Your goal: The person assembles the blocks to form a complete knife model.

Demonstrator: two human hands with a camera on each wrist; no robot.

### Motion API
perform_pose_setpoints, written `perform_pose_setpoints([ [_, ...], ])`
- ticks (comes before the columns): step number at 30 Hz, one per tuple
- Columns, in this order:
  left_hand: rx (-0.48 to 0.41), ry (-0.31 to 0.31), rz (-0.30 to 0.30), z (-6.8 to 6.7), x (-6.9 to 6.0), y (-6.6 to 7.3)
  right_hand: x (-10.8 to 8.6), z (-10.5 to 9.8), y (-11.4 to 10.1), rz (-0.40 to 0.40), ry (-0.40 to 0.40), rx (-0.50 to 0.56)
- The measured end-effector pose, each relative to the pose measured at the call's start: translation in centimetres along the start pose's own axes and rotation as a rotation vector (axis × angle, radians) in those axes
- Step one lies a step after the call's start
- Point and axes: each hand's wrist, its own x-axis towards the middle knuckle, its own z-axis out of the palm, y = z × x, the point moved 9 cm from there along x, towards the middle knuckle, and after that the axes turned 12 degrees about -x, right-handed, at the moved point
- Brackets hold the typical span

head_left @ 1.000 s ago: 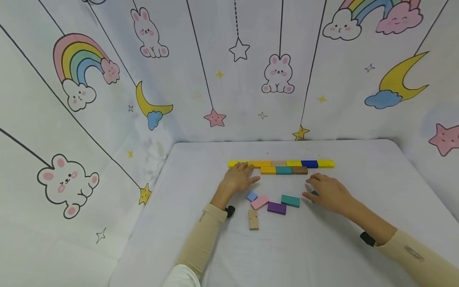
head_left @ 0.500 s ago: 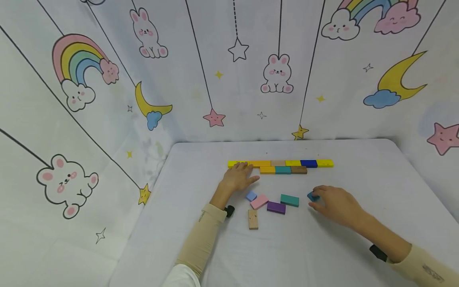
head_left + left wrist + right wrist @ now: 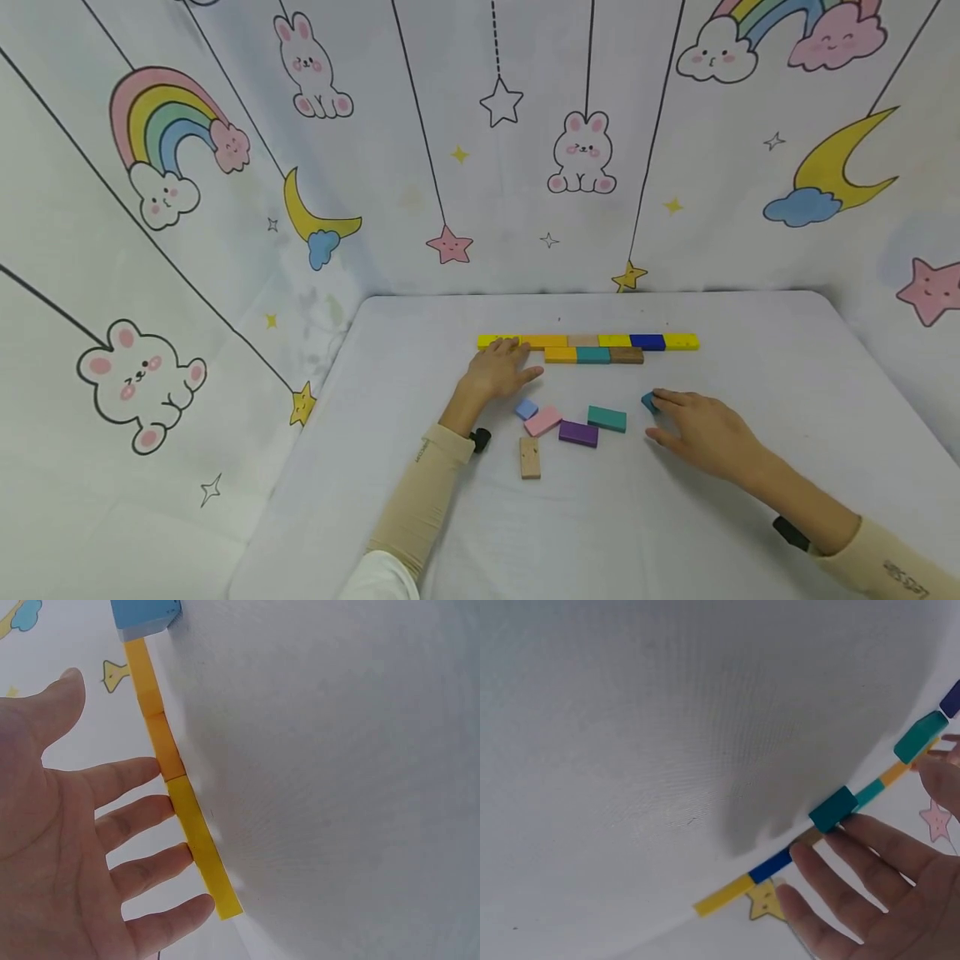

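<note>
My left hand point(image 3: 495, 372) lies at the left end of a long row of coloured wooden blocks. In the left wrist view, its spread fingers point(image 3: 146, 874) touch the side of the yellow block point(image 3: 206, 844) and the orange one point(image 3: 166, 746) beside it. My right hand point(image 3: 705, 429) is over the table, right of centre. Its index fingertip touches a small teal block point(image 3: 649, 402), seen also as the teal block point(image 3: 834, 809) in the right wrist view; the thumb stands apart from it. Part of that block is hidden by the fingers in the head view.
A shorter row with a teal block point(image 3: 593, 356) and a brown block point(image 3: 627, 356) lies against the long row's front. Loose blocks lie between the hands: light blue point(image 3: 527, 409), pink point(image 3: 543, 422), purple point(image 3: 578, 434), green point(image 3: 607, 419) and plain wood point(image 3: 530, 458).
My right hand has moved away from the rows, toward the front right, to the small teal block; its thumb has since come away from the block. The left hand has stayed in place.
</note>
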Motion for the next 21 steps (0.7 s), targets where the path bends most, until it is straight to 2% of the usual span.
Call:
perform_pose_setpoints([
  [21,0.002,-0.009,-0.003,0.0,0.0,0.0,1.2,0.6,1.2,0.012,0.001,-0.026],
])
